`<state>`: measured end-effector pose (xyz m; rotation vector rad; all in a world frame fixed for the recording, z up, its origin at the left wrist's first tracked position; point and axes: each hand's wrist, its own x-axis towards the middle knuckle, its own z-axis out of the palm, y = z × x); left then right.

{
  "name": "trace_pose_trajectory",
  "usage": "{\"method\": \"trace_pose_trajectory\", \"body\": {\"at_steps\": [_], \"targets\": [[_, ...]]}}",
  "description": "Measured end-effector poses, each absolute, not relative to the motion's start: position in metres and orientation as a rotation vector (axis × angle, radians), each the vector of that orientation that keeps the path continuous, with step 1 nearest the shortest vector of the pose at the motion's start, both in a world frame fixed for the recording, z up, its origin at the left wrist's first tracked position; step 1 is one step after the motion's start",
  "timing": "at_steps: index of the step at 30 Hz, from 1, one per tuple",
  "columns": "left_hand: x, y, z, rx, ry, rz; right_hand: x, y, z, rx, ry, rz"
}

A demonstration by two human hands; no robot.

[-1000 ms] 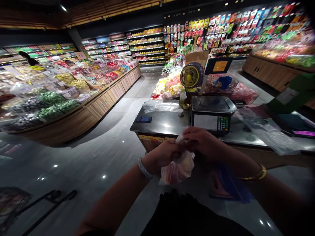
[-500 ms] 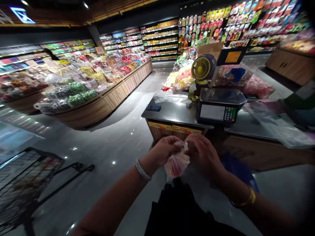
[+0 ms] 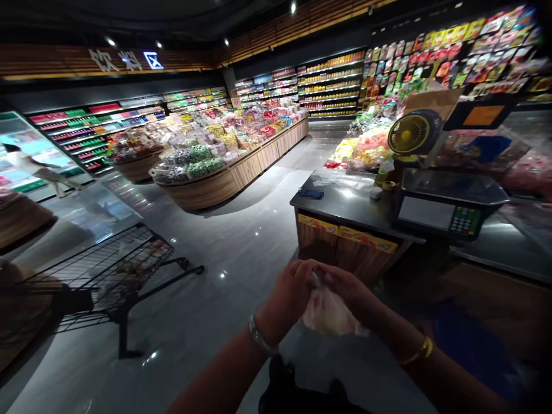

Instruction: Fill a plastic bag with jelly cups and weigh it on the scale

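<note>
The bag (image 3: 331,315) is near, before the counter (image 3: 353,210). The scale (image 3: 437,214) is on the counter, right; the fan (image 3: 411,135) is behind the scale. The cart (image 3: 123,322) is near left. The display (image 3: 233,185) is far left, before the shelves (image 3: 330,85).

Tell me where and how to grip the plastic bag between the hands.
Probably best pinched at its gathered top, coming from above: the plastic bag narrows there, while its fuller, sagging part hangs below. The left hand and right hand both have their fingers at that top.
</note>
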<state>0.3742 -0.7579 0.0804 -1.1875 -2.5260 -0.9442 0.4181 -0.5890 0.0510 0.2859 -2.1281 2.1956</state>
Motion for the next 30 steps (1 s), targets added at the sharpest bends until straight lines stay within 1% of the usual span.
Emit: {"method": "trace_pose_trajectory", "body": {"at_steps": [2, 3, 5, 8, 10, 12, 13, 14, 16, 18, 20, 22, 25, 28, 30], "targets": [[0.375, -0.783, 0.076, -1.138, -2.481, -1.002, 0.412, -0.61, 0.057, 0.22, -2.077, 2.348], [0.373, -0.795, 0.075, -1.128, -2.477, -0.993, 0.407, -0.621, 0.059, 0.178, -2.106, 2.344], [0.363, -0.821, 0.073, -1.119, -2.491, -0.94, 0.393, -0.644, 0.06, 0.093, -2.249, 2.201], [0.336, -0.861, 0.07, -1.124, -2.515, -0.897, 0.371, -0.683, 0.063, 0.031, -2.428, 1.877], [0.314, -0.888, 0.077, -1.165, -2.513, -0.893, 0.358, -0.711, 0.075, 0.103, -2.485, 1.517], [0.293, -0.915, 0.094, -1.251, -2.462, -0.899, 0.347, -0.738, 0.097, 0.219, -2.48, 1.138], [0.283, -0.93, 0.107, -1.294, -2.41, -0.924, 0.341, -0.751, 0.111, 0.261, -2.459, 0.999], [0.274, -0.945, 0.12, -1.341, -2.341, -0.968, 0.336, -0.763, 0.124, 0.272, -2.426, 0.908], [0.256, -0.978, 0.144, -1.303, -2.186, -1.126, 0.326, -0.784, 0.143, 0.199, -2.341, 0.861], [0.238, -1.011, 0.156, -1.104, -2.101, -1.297, 0.315, -0.806, 0.146, 0.03, -2.257, 0.965], [0.22, -1.042, 0.153, -0.905, -2.14, -1.447, 0.301, -0.831, 0.133, -0.119, -2.169, 1.205], [0.203, -1.068, 0.138, -0.833, -2.251, -1.55, 0.281, -0.862, 0.114, -0.173, -2.076, 1.525], [0.178, -1.101, 0.109, -0.901, -2.386, -1.658, 0.242, -0.913, 0.09, -0.141, -1.946, 1.941], [0.149, -1.135, 0.081, -0.928, -2.505, -1.718, 0.199, -0.964, 0.076, -0.174, -1.859, 2.208], [0.127, -1.161, 0.061, -0.967, -2.582, -1.626, 0.172, -0.995, 0.066, -0.169, -1.89, 2.319]]}}
